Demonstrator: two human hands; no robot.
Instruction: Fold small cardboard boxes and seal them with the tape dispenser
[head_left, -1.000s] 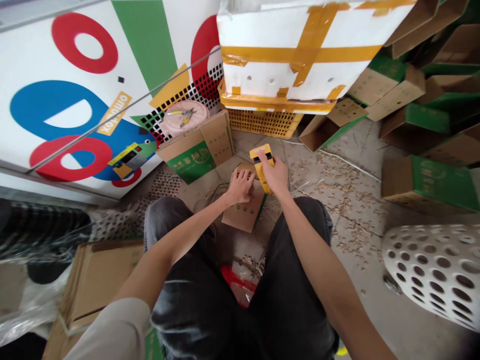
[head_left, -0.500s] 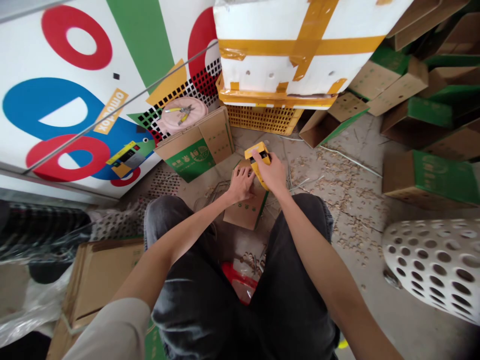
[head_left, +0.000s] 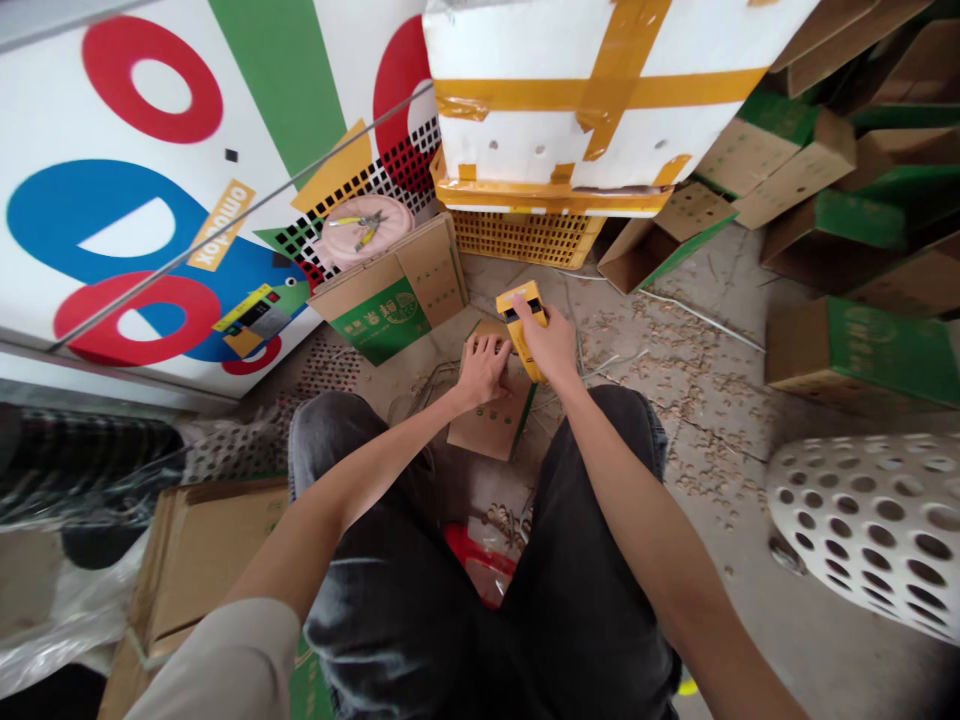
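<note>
My right hand [head_left: 549,345] is closed firmly around a yellow handheld tape dispenser [head_left: 519,318], and the black-slotted head sticks up past my grip! My left hand [head_left: 484,370] is open, spread palm-down on a flattened cardboard carton [head_left: 491,432], pressing on nothing but that panel. The dispenser's lower end sits right over the carton's upper edge, just beside my left hand.

That carton lies on the concrete floor [head_left: 697,480] between my knees in dark jeans [head_left: 334,440], with a green strip along its right edge. Wood shavings are scattered across the floor to my right. Just ahead, a folded carton with a green printed panel [head_left: 382,320] leans near a pink round lid [head_left: 352,228] carrying a yellow-handled tool [head_left: 366,235]. Beyond them, a white foam box strapped with yellow tape [head_left: 592,100] sits on a yellow plastic crate [head_left: 525,240]. More green-printed cartons [head_left: 859,355] are heaped on the right, a white perforated basket [head_left: 874,530] stands low on that side, and a colourful printed panel [head_left: 157,190] fills the left.
</note>
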